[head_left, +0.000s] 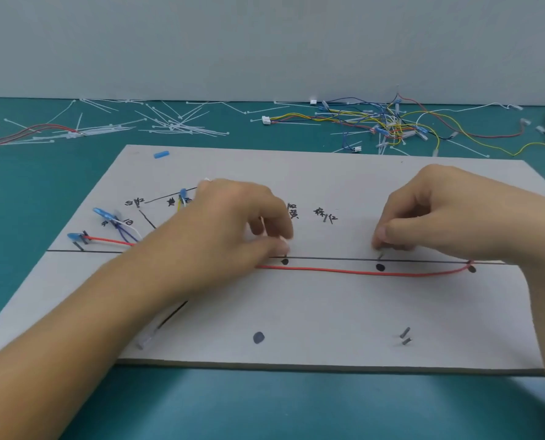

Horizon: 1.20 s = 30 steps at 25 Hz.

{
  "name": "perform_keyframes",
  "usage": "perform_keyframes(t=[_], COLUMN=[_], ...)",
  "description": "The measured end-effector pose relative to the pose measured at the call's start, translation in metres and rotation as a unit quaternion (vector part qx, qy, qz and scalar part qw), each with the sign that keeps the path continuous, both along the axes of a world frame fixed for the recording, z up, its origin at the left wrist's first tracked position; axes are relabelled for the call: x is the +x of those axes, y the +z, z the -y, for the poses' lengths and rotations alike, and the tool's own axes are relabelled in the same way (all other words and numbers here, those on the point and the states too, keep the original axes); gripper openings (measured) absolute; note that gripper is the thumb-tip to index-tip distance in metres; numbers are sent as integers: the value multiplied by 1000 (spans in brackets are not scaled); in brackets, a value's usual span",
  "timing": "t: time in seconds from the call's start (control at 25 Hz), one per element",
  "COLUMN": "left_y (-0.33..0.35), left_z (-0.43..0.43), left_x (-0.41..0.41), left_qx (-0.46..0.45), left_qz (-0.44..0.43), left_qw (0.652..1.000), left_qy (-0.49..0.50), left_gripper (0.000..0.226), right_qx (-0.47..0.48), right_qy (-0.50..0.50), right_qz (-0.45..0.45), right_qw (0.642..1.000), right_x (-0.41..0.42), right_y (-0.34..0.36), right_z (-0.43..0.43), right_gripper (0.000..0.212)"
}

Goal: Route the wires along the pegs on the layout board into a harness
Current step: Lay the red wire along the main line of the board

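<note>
Teal table (265, 408) carries a grey layout board (328, 312), laid flat so its pegs stand up as guides. The left hand (233, 230) reaches across the board, its grip narrow, thumb meeting forefinger just above the drawn black line (328, 258); I cannot tell what it holds. The right hand (439, 217) pinches the top of a small peg (380, 255), probably to steady it. A red wire (360, 273) lies slack just below the line, running from under one hand to the other, not yet taut.

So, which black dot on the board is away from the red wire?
The dot near the front edge of the board, alone; the other three sit along the red wire.
</note>
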<state>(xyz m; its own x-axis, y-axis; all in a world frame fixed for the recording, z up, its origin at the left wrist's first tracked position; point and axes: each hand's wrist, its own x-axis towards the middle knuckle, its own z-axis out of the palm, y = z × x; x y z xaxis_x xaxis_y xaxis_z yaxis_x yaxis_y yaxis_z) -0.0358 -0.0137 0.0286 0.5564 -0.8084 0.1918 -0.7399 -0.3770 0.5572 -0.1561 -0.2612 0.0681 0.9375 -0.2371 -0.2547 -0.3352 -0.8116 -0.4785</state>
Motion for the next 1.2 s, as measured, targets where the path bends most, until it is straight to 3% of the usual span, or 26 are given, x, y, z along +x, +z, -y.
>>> perform_keyframes(t=[0.16,0.28,0.48,1.2], left_y=[13,9,2,-2], left_z=[-22,-27,-26,-30], left_x=[25,39,41,51], left_qx=[-53,-19,41,44], left_qz=[12,7,-7,-23], left_qw=[991,984,990,993], left_qy=[125,175,133,103], left_gripper=[11,12,15,18], right_qx=[-40,-38,-30,-7], right_qy=[20,46,65,88], right_qz=[31,66,74,109], right_qw=[999,996,995,990], right_x=[5,10,12,14], right_y=[-10,-20,-26,-33], right_z=[-7,-15,-18,-34], right_gripper=[21,28,24,11])
